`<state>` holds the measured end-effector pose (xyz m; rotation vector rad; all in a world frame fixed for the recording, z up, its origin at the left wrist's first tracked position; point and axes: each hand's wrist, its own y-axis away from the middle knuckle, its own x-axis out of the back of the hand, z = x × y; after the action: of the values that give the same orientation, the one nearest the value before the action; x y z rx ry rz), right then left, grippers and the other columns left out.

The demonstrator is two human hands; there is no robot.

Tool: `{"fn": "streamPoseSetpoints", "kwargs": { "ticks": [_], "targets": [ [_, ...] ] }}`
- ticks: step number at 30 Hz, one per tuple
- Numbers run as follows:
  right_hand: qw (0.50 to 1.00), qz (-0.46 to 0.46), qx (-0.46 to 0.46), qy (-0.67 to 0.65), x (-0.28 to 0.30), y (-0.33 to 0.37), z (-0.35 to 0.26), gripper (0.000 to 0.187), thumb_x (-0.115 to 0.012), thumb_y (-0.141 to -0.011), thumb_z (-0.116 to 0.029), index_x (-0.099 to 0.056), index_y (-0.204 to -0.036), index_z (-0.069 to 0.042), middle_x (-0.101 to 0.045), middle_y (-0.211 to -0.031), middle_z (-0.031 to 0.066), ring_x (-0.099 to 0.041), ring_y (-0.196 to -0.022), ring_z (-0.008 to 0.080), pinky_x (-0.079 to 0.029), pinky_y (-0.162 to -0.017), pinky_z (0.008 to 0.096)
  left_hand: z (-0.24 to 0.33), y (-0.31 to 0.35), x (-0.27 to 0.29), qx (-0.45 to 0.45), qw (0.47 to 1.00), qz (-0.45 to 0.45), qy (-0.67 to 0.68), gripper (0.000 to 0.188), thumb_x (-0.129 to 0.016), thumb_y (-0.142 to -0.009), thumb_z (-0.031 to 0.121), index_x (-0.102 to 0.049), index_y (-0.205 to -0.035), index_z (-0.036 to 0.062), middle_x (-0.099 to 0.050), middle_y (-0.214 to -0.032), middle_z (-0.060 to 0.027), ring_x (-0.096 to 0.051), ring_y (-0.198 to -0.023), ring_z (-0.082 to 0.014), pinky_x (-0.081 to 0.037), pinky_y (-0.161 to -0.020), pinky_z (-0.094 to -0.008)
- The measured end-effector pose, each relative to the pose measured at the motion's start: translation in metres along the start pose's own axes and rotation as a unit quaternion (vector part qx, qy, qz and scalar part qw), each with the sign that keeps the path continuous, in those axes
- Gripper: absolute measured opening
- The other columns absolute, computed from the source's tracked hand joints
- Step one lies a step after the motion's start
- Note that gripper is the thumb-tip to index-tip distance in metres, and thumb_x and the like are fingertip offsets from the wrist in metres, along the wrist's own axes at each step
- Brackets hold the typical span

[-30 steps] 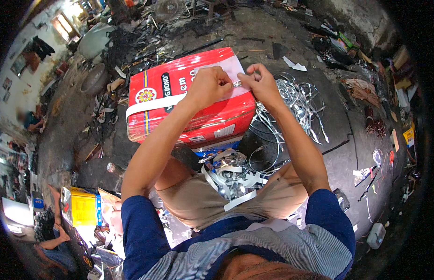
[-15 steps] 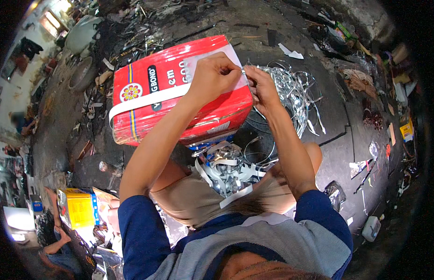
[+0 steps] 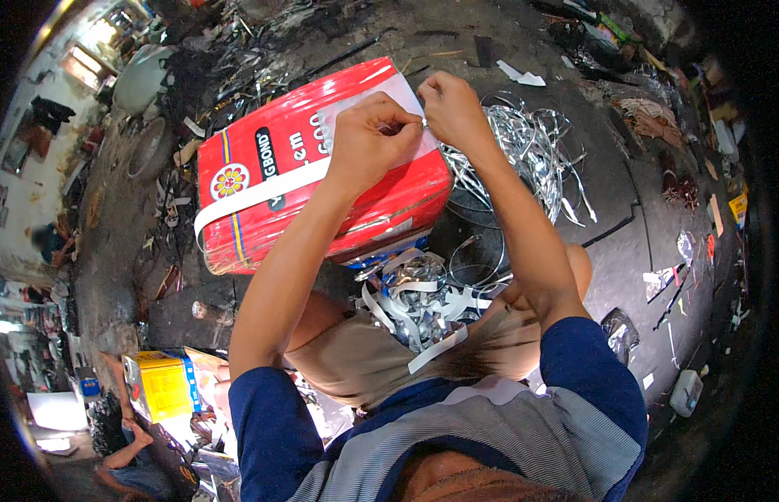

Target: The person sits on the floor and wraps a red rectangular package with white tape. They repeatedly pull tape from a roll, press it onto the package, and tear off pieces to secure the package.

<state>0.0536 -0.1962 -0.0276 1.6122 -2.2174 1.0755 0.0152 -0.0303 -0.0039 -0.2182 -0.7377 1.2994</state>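
Observation:
A red tin-shaped box [image 3: 322,209] with blue and yellow stripes lies tilted in front of me. A white strip [image 3: 264,191] runs along its upper face and passes out of sight beneath my left wrist. My left hand [image 3: 374,140] is closed in a pinch over a pale patch on the box's right part. Just beyond the box's right edge, my right hand [image 3: 453,109] is closed, knuckles up. A small bright bit shows between the two hands; what either one grips is hidden. Right of the box lies a tangled heap of shiny silver strips [image 3: 532,155].
White and silver strip scraps [image 3: 423,301] are piled between my legs. A yellow box [image 3: 163,389] stands at lower left, near another person's bare foot [image 3: 138,435]. A clear bottle [image 3: 209,313], a white container [image 3: 686,393] and paper scraps [image 3: 523,75] lie on the dark floor.
My right hand has moved up and turned, its knuckles now above the box's right edge. My left hand stays pinched over the box. The whole view has shifted slightly.

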Motion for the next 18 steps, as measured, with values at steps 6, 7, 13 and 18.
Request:
{"fn": "streamPoseSetpoints", "kwargs": {
  "ticks": [6,7,13,18],
  "targets": [
    [0.985,-0.023,-0.136,-0.102,-0.057,0.045,0.078,0.028,-0.062,-0.090,-0.023,-0.071,-0.093,0.003,-0.071,-0.096,0.0265,-0.070,-0.093,0.0413,-0.053,-0.083,0.0458,-0.001,0.000,0.003,0.026,1.000,0.006,-0.016,0.008,-0.075,-0.079,0.006,-0.077,-0.085,0.0004,-0.070,-0.081,-0.0066,-0.066,-0.067,-0.0119,-0.052,-0.062,-0.0248],
    [0.985,-0.030,-0.147,-0.083,-0.074,0.061,0.109,0.027,-0.062,-0.090,-0.022,-0.071,-0.093,0.003,-0.071,-0.096,0.0263,-0.069,-0.094,0.0416,-0.053,-0.084,0.0461,0.001,0.000,0.002,0.029,0.999,0.002,-0.014,0.008,-0.075,-0.079,0.006,-0.077,-0.085,0.0006,-0.070,-0.081,-0.0066,-0.066,-0.067,-0.0120,-0.052,-0.062,-0.0248],
    [0.959,-0.071,-0.271,-0.045,-0.138,0.125,0.223,0.025,-0.061,-0.086,-0.018,-0.070,-0.098,0.003,-0.070,-0.101,0.0268,-0.068,-0.098,0.0432,-0.053,-0.088,0.0478,-0.001,-0.006,-0.002,0.036,0.999,-0.014,-0.023,0.008,-0.073,-0.081,0.001,-0.077,-0.088,0.0009,-0.071,-0.084,-0.0047,-0.064,-0.075,-0.0086,-0.054,-0.067,-0.0232],
    [0.907,-0.127,-0.400,0.024,-0.152,0.169,0.243,0.029,-0.062,-0.083,-0.016,-0.067,-0.104,0.003,-0.069,-0.109,0.0287,-0.065,-0.109,0.0452,-0.051,-0.095,0.0518,-0.007,-0.004,0.006,0.035,0.998,-0.017,-0.042,0.009,-0.072,-0.082,0.000,-0.077,-0.089,0.0000,-0.071,-0.085,-0.0047,-0.064,-0.075,-0.0088,-0.052,-0.064,-0.0223]
  ]
}}
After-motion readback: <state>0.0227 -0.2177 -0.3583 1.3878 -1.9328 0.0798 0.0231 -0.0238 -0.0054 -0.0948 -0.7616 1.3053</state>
